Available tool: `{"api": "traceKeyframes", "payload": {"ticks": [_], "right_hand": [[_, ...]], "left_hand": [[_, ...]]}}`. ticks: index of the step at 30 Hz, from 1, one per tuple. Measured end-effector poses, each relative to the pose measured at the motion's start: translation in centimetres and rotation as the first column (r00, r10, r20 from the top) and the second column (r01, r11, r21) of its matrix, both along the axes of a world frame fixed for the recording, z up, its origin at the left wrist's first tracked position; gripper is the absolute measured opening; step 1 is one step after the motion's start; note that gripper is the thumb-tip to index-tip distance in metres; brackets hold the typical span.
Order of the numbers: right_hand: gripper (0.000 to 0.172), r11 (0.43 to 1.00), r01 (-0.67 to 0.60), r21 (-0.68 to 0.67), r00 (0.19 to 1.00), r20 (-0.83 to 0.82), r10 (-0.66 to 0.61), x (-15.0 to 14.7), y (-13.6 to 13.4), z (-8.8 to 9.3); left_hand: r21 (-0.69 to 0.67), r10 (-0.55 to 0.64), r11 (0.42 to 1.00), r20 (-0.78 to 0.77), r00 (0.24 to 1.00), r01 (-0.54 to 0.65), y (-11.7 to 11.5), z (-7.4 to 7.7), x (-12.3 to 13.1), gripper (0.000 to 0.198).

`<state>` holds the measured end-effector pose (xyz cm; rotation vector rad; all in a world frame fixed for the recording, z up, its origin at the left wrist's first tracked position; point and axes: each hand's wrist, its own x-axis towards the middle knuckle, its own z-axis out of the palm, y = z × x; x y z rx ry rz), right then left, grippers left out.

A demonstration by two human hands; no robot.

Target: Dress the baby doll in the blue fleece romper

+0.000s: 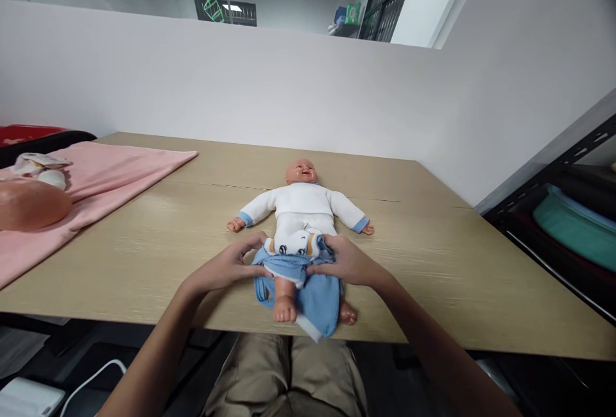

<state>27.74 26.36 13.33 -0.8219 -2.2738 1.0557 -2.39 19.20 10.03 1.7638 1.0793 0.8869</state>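
Observation:
A baby doll (304, 202) lies on its back on the table, head away from me, arms spread, in a white top with blue cuffs. Around its legs is a blue garment (320, 301) with a white panel that bears a cartoon face. My left hand (243, 260) pinches the garment's bunched edge on the left. On the other side, my right hand (344, 260) grips the gathered cloth between thumb and fingers. One bare foot (285, 308) sticks out through the cloth between my hands. The other foot (347, 313) shows at the right, its leg mostly covered by the garment.
A pink cloth (129, 170) covers the table's left side, with a skin-coloured rounded doll part (31, 204) and a small crumpled cloth (37, 163) on it. At the right stands a black rack (553, 179) holding green folded fabric (577, 228). A white partition (269, 90) rises behind the table.

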Motion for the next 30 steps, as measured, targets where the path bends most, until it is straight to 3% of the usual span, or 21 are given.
{"api": "traceKeyframes", "payload": {"ticks": [3,6,9,11,13,16,19,21,25,28,30], "right_hand": [[0.042,0.999,-0.031,-0.012,0.999,0.016,0.031,0.2,-0.2,0.2],[0.035,0.999,0.035,-0.019,0.999,-0.033,-0.036,1.2,-0.6,0.0],[0.034,0.986,-0.014,-0.169,0.996,-0.085,-0.001,2.8,-1.2,-0.8],[0.036,0.950,-0.056,-0.306,0.981,-0.194,-0.005,3.6,-1.7,-1.7],[0.040,0.914,-0.046,-0.403,0.945,-0.313,-0.090,3.7,-2.2,-2.7],[0.040,0.900,0.011,-0.436,0.902,-0.384,-0.196,2.8,-2.8,-3.6],[0.038,0.906,0.018,-0.422,0.906,-0.376,-0.193,1.9,-3.0,-3.5],[0.041,0.908,0.035,-0.417,0.924,-0.332,-0.188,2.0,-3.2,-2.8],[0.045,0.922,-0.010,-0.388,0.992,-0.120,-0.040,4.1,-3.9,-1.3],[0.047,0.893,-0.096,-0.440,0.994,-0.093,0.061,5.7,-4.4,-1.0],[0.050,0.886,-0.121,-0.448,0.984,-0.175,0.046,6.1,-4.4,-1.3]], "left_hand": [[-0.049,-0.022,0.999,0.018,1.000,0.023,0.3,-0.3,-0.8,0.038],[-0.035,0.048,0.998,0.040,0.998,-0.046,0.3,-0.8,-1.4,0.040],[-0.022,0.081,0.997,0.043,0.996,-0.080,0.3,-0.7,-1.4,0.037],[-0.023,0.076,0.997,0.038,0.996,-0.076,0.3,0.1,-1.1,0.034],[0.017,0.085,0.996,-0.013,0.996,-0.085,0.3,1.5,-0.4,0.033],[0.134,0.062,0.990,-0.205,0.977,-0.035,0.7,4.2,1.5,0.051],[0.118,-0.047,0.988,-0.374,0.926,0.098,2.1,6.4,4.0,0.070],[0.051,-0.171,0.976,-0.409,0.896,0.210,3.6,7.0,5.4,0.059],[0.000,-0.363,0.927,-0.259,0.895,0.376,6.2,6.8,6.6,0.031],[-0.114,-0.475,0.880,-0.178,0.862,0.462,6.9,6.6,6.7,0.036],[-0.244,-0.605,0.790,-0.156,0.781,0.563,6.9,6.7,6.9,0.043]]}}
